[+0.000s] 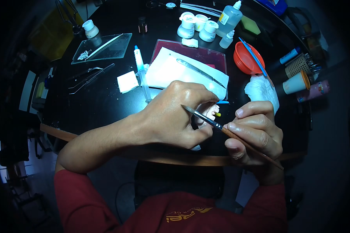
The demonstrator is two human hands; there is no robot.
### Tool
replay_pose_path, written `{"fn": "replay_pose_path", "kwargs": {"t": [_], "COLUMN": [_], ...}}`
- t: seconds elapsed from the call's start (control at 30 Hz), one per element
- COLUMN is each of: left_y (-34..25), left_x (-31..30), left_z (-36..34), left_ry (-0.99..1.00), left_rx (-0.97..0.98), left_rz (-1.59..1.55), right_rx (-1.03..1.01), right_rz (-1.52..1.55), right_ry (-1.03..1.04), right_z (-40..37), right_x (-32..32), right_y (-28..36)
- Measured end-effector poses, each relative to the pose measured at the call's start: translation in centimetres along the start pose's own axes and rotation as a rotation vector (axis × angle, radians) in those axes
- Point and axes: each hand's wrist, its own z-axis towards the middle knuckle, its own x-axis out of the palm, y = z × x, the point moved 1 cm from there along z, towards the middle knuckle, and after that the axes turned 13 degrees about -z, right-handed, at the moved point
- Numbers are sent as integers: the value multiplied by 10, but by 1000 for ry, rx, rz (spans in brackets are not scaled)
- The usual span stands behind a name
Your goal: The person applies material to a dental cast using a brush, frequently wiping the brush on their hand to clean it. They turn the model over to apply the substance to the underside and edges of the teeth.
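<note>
My left hand [175, 116] is curled around a pale dental model [212, 110] with tooth shapes, largely hidden by the fingers. A small yellow piece [218, 114] sticks out at the model's right side. Between the thumb and fingers of my right hand [258, 134] is a thin brush [208, 120] with a wooden handle and silver ferrule. Its bristle tip points up and left and overlaps the back of my left hand. Just beyond the left hand lies a white paper sheet [159, 73] on a dark red glass plate [167, 44], with a metal spatula [200, 72] across it.
A syringe [139, 60] and folded white paper [127, 82] lie left of the sheet. Further left are tweezers [90, 80] and a glass slab [118, 48]. White jars [186, 29] and a clear bottle [231, 17] stand behind; a red bowl [241, 58] and crumpled tissue [262, 91] are right.
</note>
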Motion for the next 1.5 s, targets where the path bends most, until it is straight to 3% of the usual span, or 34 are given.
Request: {"fn": "replay_pose_path", "kwargs": {"t": [0.23, 0.73, 1.0, 1.5], "left_y": [0, -3, -1, -1], "left_x": [1, -1, 2, 1], "left_z": [-1, -2, -4, -5], "left_ry": [-40, -50, -54, -75], "left_rx": [-23, -12, -21, -5], "left_rz": [72, 154, 201, 260], "right_rx": [-51, -2, -97, 0], "right_rz": [130, -57, 153, -18], "right_ry": [48, 13, 34, -20], "right_z": [0, -1, -2, -3], "right_x": [6, 0, 13, 3], "right_y": [10, -1, 9, -1]}}
